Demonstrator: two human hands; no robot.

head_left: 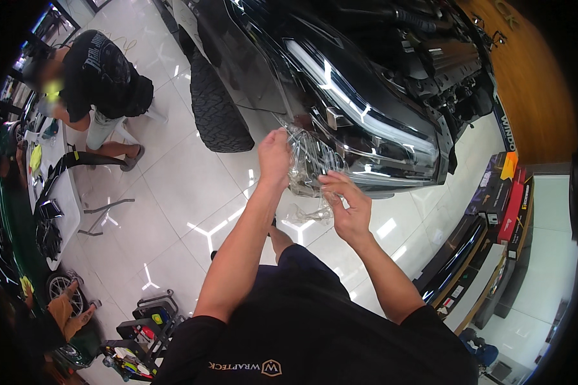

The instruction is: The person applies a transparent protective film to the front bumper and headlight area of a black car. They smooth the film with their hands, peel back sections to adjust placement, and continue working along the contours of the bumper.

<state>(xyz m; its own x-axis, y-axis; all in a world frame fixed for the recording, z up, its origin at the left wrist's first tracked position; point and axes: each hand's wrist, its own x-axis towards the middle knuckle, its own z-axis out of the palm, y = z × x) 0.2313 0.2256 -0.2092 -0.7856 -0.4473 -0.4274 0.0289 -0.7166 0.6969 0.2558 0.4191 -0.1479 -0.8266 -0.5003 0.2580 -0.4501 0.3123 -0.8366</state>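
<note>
A crumpled sheet of clear plastic film (308, 160) hangs between my two hands, right by the front corner of a dark car. My left hand (274, 157) is closed in a fist on the film's left side, next to the car's lower front edge. On the film's right part, my right hand (348, 204) pinches it between thumb and fingers. Loose folds of it dangle below. Just beyond the film is the car's long headlight (366, 115), with a bright white strip in it. Whether the film still touches the car body I cannot tell.
A black tyre (217, 109) stands left of the headlight; the engine bay (437, 64) lies exposed. Another person (106, 77) bends over a white table (61, 212) at left. A tool cart (148, 327) is at lower left. Long boxes (501, 192) stack along the right.
</note>
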